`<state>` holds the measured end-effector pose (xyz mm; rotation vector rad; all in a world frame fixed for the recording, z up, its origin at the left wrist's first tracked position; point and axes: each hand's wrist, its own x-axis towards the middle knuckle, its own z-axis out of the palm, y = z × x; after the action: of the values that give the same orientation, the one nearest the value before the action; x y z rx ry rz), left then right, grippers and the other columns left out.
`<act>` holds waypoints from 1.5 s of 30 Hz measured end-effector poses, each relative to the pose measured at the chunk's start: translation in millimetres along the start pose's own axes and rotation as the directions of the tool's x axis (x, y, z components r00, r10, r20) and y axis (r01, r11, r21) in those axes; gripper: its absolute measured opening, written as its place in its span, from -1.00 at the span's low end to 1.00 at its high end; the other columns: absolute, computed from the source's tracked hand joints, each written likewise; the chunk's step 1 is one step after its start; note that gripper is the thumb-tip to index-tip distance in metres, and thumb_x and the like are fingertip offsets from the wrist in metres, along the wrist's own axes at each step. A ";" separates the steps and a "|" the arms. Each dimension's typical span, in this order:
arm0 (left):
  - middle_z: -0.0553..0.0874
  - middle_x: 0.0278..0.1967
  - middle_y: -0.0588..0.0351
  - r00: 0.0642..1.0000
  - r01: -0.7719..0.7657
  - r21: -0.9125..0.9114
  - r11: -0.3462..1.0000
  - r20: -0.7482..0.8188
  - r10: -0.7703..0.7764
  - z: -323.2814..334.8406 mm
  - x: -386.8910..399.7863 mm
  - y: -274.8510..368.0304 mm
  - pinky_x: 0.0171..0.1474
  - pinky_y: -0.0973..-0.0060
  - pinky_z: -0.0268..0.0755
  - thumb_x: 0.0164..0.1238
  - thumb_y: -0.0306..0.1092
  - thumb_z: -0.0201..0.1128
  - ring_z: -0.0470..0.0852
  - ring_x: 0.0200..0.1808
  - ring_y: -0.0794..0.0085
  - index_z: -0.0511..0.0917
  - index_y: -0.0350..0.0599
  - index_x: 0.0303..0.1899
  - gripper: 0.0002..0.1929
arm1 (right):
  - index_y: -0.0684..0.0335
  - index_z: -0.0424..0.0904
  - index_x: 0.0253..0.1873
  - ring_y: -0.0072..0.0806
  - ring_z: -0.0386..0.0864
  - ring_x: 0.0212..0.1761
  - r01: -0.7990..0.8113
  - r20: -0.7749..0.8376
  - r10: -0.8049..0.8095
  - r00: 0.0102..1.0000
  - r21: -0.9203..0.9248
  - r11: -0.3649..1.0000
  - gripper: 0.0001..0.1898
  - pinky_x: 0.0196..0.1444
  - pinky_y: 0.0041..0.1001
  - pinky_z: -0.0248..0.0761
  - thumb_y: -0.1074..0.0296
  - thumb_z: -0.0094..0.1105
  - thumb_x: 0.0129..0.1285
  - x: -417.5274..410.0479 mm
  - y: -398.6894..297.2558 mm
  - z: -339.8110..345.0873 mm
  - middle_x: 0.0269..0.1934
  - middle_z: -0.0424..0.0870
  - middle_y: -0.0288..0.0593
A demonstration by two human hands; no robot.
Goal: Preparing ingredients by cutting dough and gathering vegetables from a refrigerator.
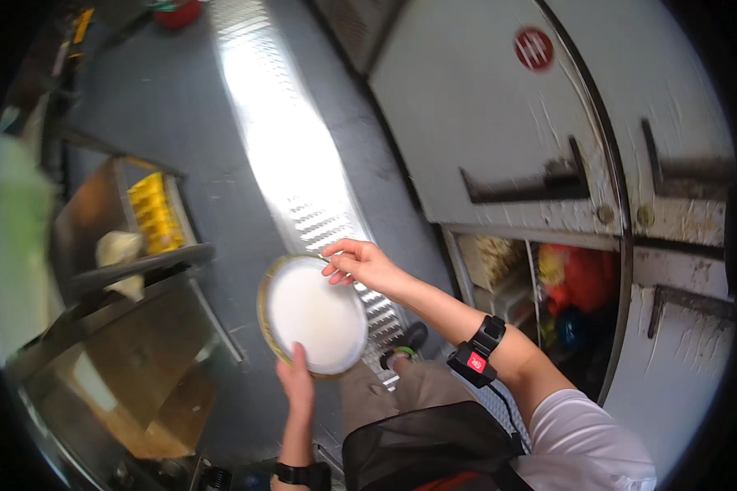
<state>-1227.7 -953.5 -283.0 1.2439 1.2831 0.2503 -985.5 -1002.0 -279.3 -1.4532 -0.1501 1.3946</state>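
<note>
My left hand [296, 379] grips the near left edge of a round dish [263, 301] with a yellowish rim, its thumb lying over the top. White contents [315, 314] fill the dish with a smooth, flat surface; whether they are powder, liquid or something solid is unclear. Over the far right part of the rim is my right hand [355, 262], its fingers loosely curled. I cannot tell whether those fingertips touch the dish or pinch something small. The dish is held in the air above the floor, in front of my legs.
To the right stands a white refrigerator cabinet [479, 110] with dark handles. Its lower compartment is uncovered, showing a red bag [583, 276] and other food. A drainage grate [282, 123] crosses the grey floor [159, 92]. At left are a yellow tray [155, 212] and a cardboard box [129, 399].
</note>
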 end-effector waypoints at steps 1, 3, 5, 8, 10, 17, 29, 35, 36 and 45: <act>0.63 -0.12 -0.04 0.999 -0.007 0.027 1.000 0.053 0.005 14.9 13.0 -3.3 0.02 0.44 0.35 0.39 -0.19 0.08 0.55 -0.10 0.40 0.49 -0.44 -0.04 -0.61 | 0.26 0.47 0.03 -0.60 0.59 -0.27 -0.036 -0.080 0.039 0.996 0.043 0.998 -0.76 -0.20 -0.60 0.43 0.32 -0.05 0.36 -11.1 27.4 -29.3 -0.24 0.64 -0.20; 0.62 -0.08 -0.06 0.987 0.021 0.101 0.995 0.156 -0.037 41.5 43.1 -12.9 0.04 0.45 0.34 0.40 -0.17 0.06 0.54 -0.08 0.38 0.47 -0.45 -0.01 -0.58 | 0.26 0.47 0.01 -0.60 0.58 -0.29 -0.068 -0.248 0.096 0.964 0.116 0.991 -0.78 -0.22 -0.61 0.44 0.34 -0.05 0.36 -35.7 89.9 -75.6 -0.25 0.64 -0.20; 0.61 -0.07 -0.07 0.982 0.021 0.141 0.990 0.181 -0.047 85.9 50.1 -23.1 0.05 0.43 0.33 0.41 -0.14 0.05 0.54 -0.06 0.36 0.46 -0.45 0.01 -0.56 | 0.25 0.48 -0.01 -0.61 0.58 -0.30 -0.101 -0.368 0.163 0.915 0.180 0.978 -0.80 -0.24 -0.62 0.44 0.35 -0.06 0.36 -66.6 155.5 -123.8 -0.26 0.64 -0.21; 0.60 -0.05 -0.06 0.968 0.037 0.165 0.986 0.240 -0.077 142.8 34.8 -67.3 0.07 0.42 0.31 0.40 -0.08 0.06 0.52 -0.03 0.35 0.43 -0.46 0.05 -0.50 | 0.25 0.49 -0.08 -0.60 0.56 -0.39 -0.098 -0.578 0.187 0.794 0.182 0.978 -0.85 -0.34 -0.61 0.43 0.42 -0.03 0.34 -111.2 233.1 -202.7 -0.34 0.63 -0.20; 0.60 -0.05 -0.05 0.938 0.053 0.196 0.979 0.325 -0.116 174.3 27.3 -82.6 0.08 0.42 0.31 0.40 -0.05 0.06 0.52 -0.02 0.35 0.42 -0.46 0.06 -0.48 | 0.27 0.50 -0.10 -0.59 0.54 -0.45 -0.043 -0.703 0.150 0.695 0.168 0.985 -0.88 -0.39 -0.59 0.42 0.47 -0.01 0.31 -139.3 277.3 -251.7 -0.42 0.60 -0.19; 0.65 -0.29 0.11 0.526 -0.017 0.673 0.739 0.635 -0.566 226.1 54.5 -29.6 -0.13 0.51 0.39 0.40 0.00 0.04 0.56 -0.24 0.50 0.53 -0.33 -0.11 -0.54 | 0.30 0.49 -0.03 -0.31 0.58 -0.34 -0.319 -0.847 -0.144 0.511 -0.342 0.884 -0.72 -0.25 -0.38 0.45 0.29 0.12 0.21 -159.1 351.1 -360.2 -0.36 0.63 -0.08; 0.38 0.20 -0.01 0.844 0.433 -0.021 0.901 0.359 -0.398 258.2 -37.6 -182.7 0.29 0.43 0.09 0.41 -0.09 0.06 0.32 0.23 0.34 0.20 -0.36 0.25 -0.42 | 0.08 -0.19 0.46 0.03 -0.07 0.44 -0.524 -0.761 -0.094 0.642 -0.524 0.672 0.15 0.42 -0.14 -0.17 -0.24 0.35 -0.14 -90.6 363.5 -459.0 0.41 -0.05 0.13; 0.58 -0.03 0.06 0.783 0.418 0.043 0.908 0.490 -0.383 289.9 -33.5 -243.4 0.08 0.50 0.30 0.42 -0.10 0.05 0.51 -0.01 0.44 0.42 -0.36 0.07 -0.55 | 0.11 -0.19 0.46 0.05 -0.03 0.43 -0.610 -0.698 -0.073 0.712 -0.668 0.427 0.13 0.38 -0.10 -0.05 -0.23 0.34 -0.12 -93.6 372.9 -461.5 0.39 -0.04 0.20; 0.61 -0.09 0.08 0.775 0.405 0.078 0.911 0.499 -0.387 289.8 -31.4 -247.9 0.02 0.52 0.34 0.42 -0.10 0.05 0.54 -0.07 0.47 0.46 -0.35 0.02 -0.57 | 0.11 -0.18 0.45 0.06 0.00 0.41 -0.530 -0.619 -0.093 0.779 -0.732 0.428 0.12 0.35 -0.04 -0.01 -0.23 0.32 -0.10 -91.6 361.7 -453.8 0.39 -0.05 0.23; 0.65 -0.17 0.07 0.767 0.347 0.035 0.937 0.565 -0.305 319.8 -35.9 -250.6 -0.05 0.53 0.37 0.45 -0.17 0.02 0.56 -0.13 0.49 0.51 -0.36 -0.04 -0.64 | -0.08 -0.07 0.42 0.19 0.11 0.33 -0.702 -0.855 -0.071 0.514 -0.467 0.538 0.03 0.32 0.01 0.06 -0.16 0.36 -0.13 -72.9 338.0 -418.6 0.32 0.05 0.31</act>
<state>-1099.0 -1253.7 -527.4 0.9086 0.9314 -0.3117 -866.1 -1437.5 -580.8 -2.9474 0.1960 0.7741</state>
